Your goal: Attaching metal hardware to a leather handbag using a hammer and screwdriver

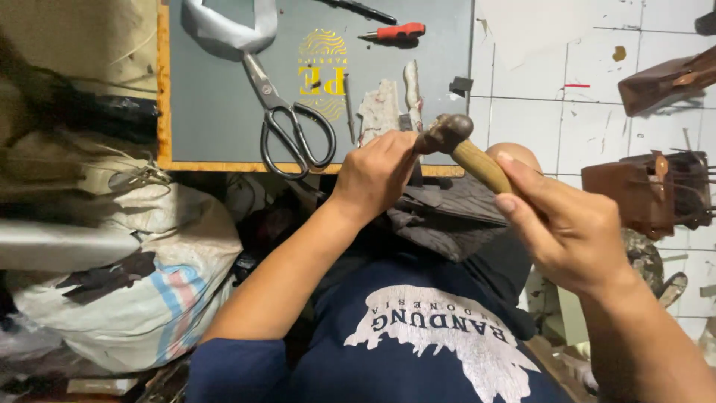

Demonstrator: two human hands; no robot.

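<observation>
Gripping the wooden handle low, the right hand point(570, 231) holds a hammer point(462, 145) whose heavy metal head sits beyond the grip; the left hand point(373, 175) is clenched beside that head on something hidden. Scissors point(287, 119) lie farther off.

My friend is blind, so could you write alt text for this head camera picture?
Seen from above, a person's right hand holds a wooden-handled hammer over dark material that the left hand steadies at the edge of a grey mat. Black scissors and a red-handled tool lie on the mat.
</observation>
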